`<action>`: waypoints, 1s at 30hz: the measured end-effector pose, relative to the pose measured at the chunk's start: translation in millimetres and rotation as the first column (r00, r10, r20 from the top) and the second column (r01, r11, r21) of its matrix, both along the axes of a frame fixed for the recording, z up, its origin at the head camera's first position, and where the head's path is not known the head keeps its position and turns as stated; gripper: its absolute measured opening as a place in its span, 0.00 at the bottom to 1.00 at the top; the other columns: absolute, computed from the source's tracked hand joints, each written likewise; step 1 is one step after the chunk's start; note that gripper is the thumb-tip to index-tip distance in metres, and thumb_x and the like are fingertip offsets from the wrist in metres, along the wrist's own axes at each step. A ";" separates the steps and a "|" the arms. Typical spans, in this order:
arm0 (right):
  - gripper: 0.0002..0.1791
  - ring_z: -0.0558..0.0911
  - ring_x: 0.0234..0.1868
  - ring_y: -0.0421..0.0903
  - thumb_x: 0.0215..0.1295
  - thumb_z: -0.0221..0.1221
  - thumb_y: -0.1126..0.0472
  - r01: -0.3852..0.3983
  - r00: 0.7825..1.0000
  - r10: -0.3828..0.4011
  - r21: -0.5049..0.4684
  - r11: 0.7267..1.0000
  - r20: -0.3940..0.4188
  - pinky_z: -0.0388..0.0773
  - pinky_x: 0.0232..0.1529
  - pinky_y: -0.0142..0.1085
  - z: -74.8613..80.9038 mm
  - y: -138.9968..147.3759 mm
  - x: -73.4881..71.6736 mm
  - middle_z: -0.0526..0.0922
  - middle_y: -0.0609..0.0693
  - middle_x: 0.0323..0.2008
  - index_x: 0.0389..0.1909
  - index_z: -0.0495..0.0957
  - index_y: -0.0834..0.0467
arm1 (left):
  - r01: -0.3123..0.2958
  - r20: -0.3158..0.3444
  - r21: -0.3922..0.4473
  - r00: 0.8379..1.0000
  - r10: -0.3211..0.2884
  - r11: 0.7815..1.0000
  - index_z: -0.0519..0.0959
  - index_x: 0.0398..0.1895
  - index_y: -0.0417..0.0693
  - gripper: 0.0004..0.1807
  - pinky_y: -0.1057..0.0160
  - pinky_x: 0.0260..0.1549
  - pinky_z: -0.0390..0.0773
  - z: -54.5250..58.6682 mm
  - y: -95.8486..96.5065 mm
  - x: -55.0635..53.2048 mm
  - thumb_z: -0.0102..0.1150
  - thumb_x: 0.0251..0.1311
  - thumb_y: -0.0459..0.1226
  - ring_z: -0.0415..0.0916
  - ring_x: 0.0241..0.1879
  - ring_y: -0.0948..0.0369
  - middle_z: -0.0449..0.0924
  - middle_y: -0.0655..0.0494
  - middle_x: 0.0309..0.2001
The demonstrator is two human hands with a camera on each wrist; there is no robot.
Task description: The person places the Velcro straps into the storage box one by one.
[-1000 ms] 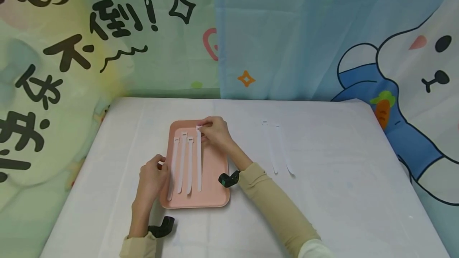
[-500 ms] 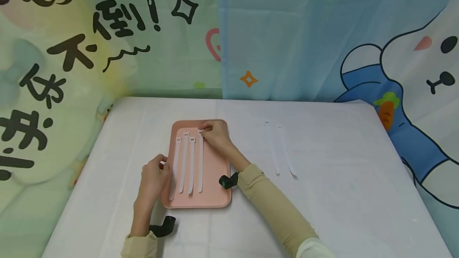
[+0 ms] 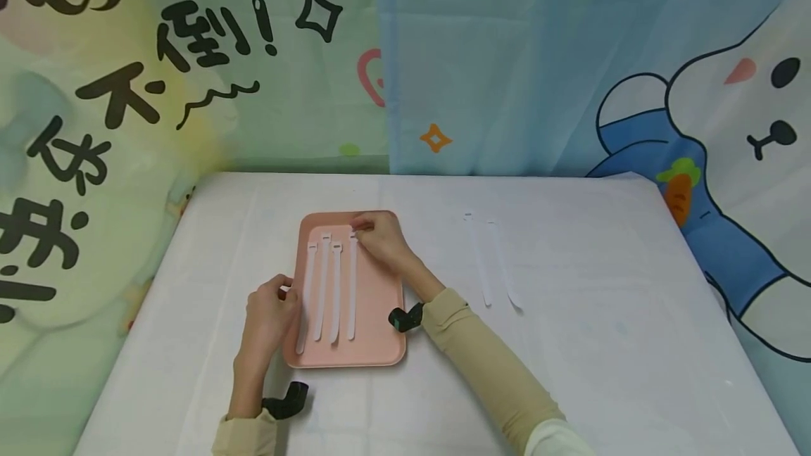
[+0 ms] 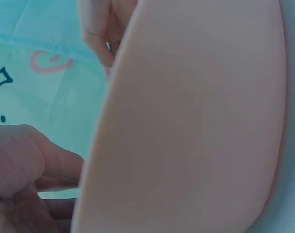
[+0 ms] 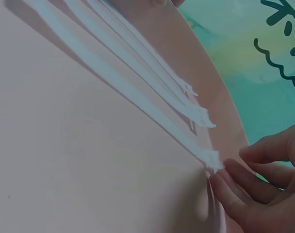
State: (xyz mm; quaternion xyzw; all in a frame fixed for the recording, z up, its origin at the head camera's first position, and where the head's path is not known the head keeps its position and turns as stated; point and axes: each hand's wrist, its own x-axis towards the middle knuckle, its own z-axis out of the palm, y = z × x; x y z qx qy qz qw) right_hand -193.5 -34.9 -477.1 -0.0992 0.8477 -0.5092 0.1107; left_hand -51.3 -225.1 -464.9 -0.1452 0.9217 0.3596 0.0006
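My left hand (image 3: 271,312) holds the left rim of a shallow pink tray (image 3: 380,308), with its fingertips partly hidden behind the tray wall in the left wrist view. Several long white cable straps (image 3: 336,294) with slotted heads lie lengthwise in the tray, roughly side by side. At the tray's far edge, the thumb and a finger of my right hand (image 3: 381,236) pinch the head of the rightmost strap (image 5: 152,116). Its tail lies on the tray floor.
Two more white straps (image 3: 503,266) lie on the white tablecloth (image 3: 602,343) to the right of the tray. A printed cloth backdrop (image 3: 481,76) hangs behind the table. Black camera mounts (image 3: 288,400) sit at both wrists.
My right hand has come slightly lower and nearer at the tray's far edge, and the head of the rightmost strap has come down with it. My left hand stays at the rim.
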 end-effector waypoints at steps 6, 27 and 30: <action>0.16 0.84 0.57 0.53 0.67 0.59 0.68 0.009 1.000 -0.009 -0.008 1.000 0.026 0.78 0.61 0.45 11.7 10.5 3.4 0.88 0.56 0.53 0.53 0.85 0.62 | -0.001 -0.022 0.006 1.000 0.002 1.000 0.83 0.49 0.29 0.15 0.63 0.21 0.74 2.2 2.4 0.0 0.53 0.65 0.29 0.79 0.23 0.54 0.85 0.36 0.32; 0.12 0.89 0.41 0.55 0.72 0.57 0.70 0.179 0.983 -0.169 -0.171 0.969 0.070 0.86 0.45 0.43 25.1 101.3 6.9 0.88 0.63 0.44 0.52 0.83 0.69 | 0.032 0.017 0.001 0.999 -0.032 0.999 0.81 0.57 0.29 0.19 0.63 0.20 0.69 5.3 3.7 -1.3 0.51 0.69 0.32 0.74 0.23 0.56 0.85 0.30 0.43; 0.12 0.89 0.41 0.55 0.73 0.56 0.70 0.196 0.980 -0.190 -0.135 0.971 0.059 0.86 0.46 0.43 23.2 122.0 5.2 0.88 0.64 0.45 0.52 0.82 0.69 | 0.034 0.024 0.010 0.999 -0.034 0.999 0.80 0.58 0.28 0.20 0.63 0.20 0.70 6.1 5.4 -1.2 0.51 0.69 0.32 0.75 0.24 0.56 0.85 0.30 0.43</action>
